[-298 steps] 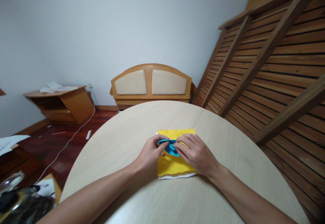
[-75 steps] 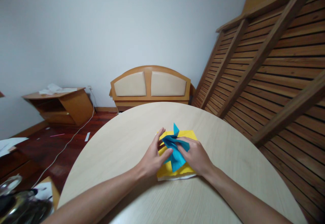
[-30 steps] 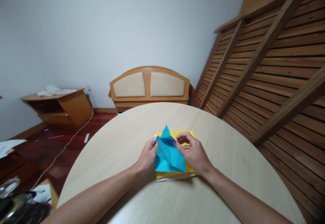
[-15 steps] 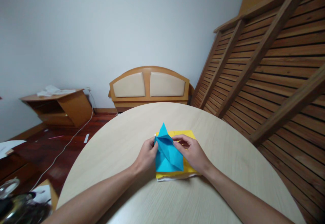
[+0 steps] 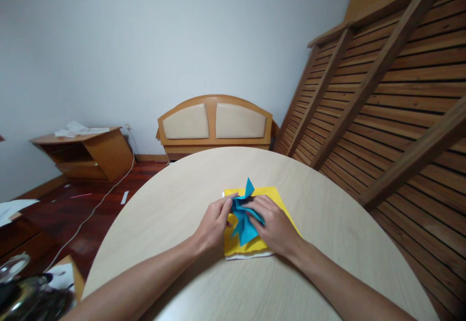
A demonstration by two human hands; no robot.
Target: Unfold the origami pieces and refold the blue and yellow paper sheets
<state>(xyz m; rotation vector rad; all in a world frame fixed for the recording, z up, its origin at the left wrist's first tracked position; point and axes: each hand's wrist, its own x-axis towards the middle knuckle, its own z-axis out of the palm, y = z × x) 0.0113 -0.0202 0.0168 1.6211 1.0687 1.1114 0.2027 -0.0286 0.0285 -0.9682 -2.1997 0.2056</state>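
Observation:
A creased sheet of blue origami paper is held between my two hands, partly folded, with a pointed tip standing up at the far end. My left hand pinches its left edge between thumb and fingers. On the other side, my right hand grips the paper's right part, its fingers reaching over the folds. Beneath lies a yellow sheet, with white paper showing under its near edge. My fingers hide some of the blue folds.
The pale round table carries the papers. Beyond it stands a wooden headboard against the wall. A slatted wooden frame leans at the right. At the left are a low cabinet and a white cable on the floor.
The blue paper has gone from a fairly flat, wide shape to a narrower, bunched one. Its tip has shifted right. My right hand has closed further over it.

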